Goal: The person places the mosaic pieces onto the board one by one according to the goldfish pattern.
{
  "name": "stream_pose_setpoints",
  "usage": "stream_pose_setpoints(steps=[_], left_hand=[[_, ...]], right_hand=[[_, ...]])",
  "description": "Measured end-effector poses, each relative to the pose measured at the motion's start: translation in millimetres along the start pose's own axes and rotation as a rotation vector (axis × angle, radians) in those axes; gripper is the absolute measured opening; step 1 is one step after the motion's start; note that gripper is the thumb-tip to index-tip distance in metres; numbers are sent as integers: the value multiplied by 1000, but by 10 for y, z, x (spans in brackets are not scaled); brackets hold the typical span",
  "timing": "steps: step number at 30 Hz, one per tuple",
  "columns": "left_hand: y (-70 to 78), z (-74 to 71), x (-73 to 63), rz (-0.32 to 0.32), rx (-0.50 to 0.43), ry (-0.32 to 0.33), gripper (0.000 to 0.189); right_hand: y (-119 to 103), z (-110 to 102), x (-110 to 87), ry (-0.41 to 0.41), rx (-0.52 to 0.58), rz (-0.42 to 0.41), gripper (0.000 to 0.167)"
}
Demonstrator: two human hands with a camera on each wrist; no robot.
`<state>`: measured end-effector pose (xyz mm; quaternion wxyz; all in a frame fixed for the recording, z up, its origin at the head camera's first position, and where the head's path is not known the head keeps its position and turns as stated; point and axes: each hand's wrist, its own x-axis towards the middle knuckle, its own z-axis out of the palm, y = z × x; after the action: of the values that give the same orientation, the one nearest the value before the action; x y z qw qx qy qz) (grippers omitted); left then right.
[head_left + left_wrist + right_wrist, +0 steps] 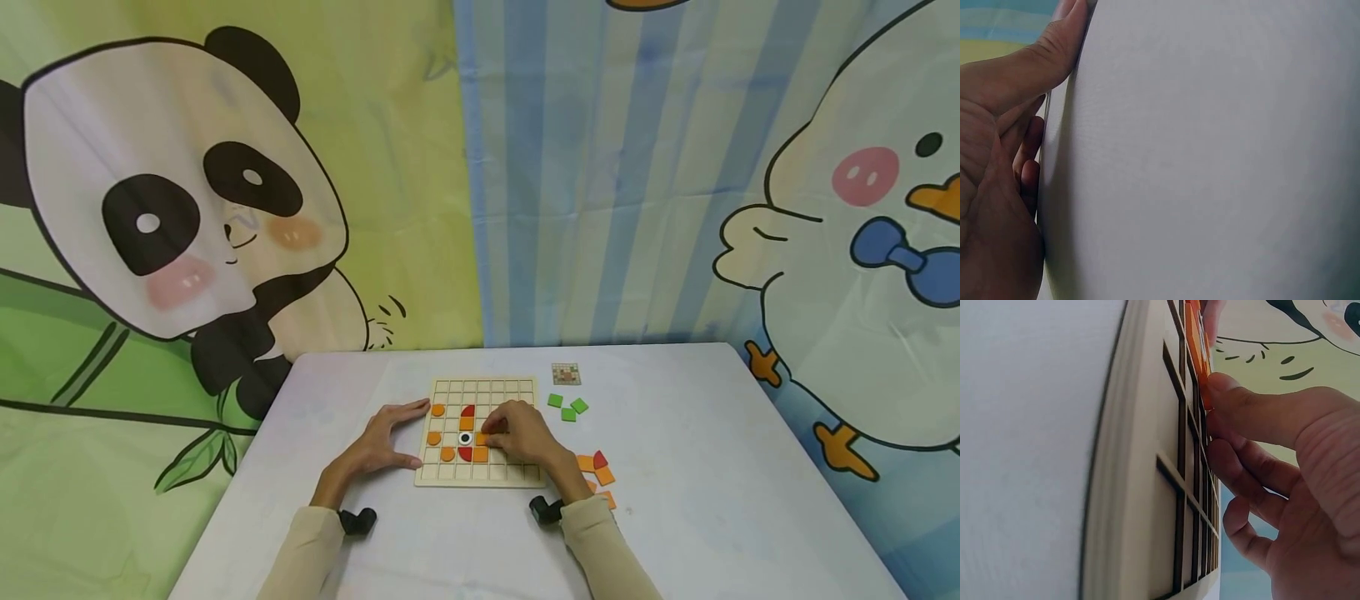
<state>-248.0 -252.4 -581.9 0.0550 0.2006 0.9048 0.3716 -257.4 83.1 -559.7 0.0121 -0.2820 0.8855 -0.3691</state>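
Note:
A pale wooden grid board lies on the white table, its squares framed by raised strips. My left hand rests at the board's left edge, thumb and fingers spread, touching the rim. Above the board's middle, my right hand pinches an orange square tile between thumb and fingers, close to the grid. That tile is beside a white eye piece with a black dot. Around it sit orange squares, red quarter-round tiles and orange discs. In the right wrist view, the thumb meets the orange tile.
Three green squares lie right of the board, below a small patterned card. By my right forearm lie several loose orange tiles and a red quarter-round. Behind the table hangs a printed curtain.

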Motion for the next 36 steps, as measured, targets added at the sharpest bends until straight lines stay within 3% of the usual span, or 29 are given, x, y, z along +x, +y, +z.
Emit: stream_pose_setpoints(steps=[8, 14, 17, 23, 31, 36], left_hand=[[5, 16, 6, -3, -10, 3, 108], [-19, 43, 3, 19, 2, -2, 107], [-24, 29, 2, 22, 10, 3, 107], [3, -1, 13, 23, 1, -6, 106], [12, -15, 8, 26, 5, 3, 106], [7, -14, -4, 28, 4, 2, 106]], right_hand=[[-23, -51, 0, -10, 26, -13, 11], [188, -497, -146, 68, 32, -27, 16], [305, -791, -287, 50, -9, 53, 19], [521, -1169, -614, -102, -18, 203, 22], [624, -1226, -769, -209, 21, 195, 26], [625, -1139, -751, -201, -11, 209, 26]])
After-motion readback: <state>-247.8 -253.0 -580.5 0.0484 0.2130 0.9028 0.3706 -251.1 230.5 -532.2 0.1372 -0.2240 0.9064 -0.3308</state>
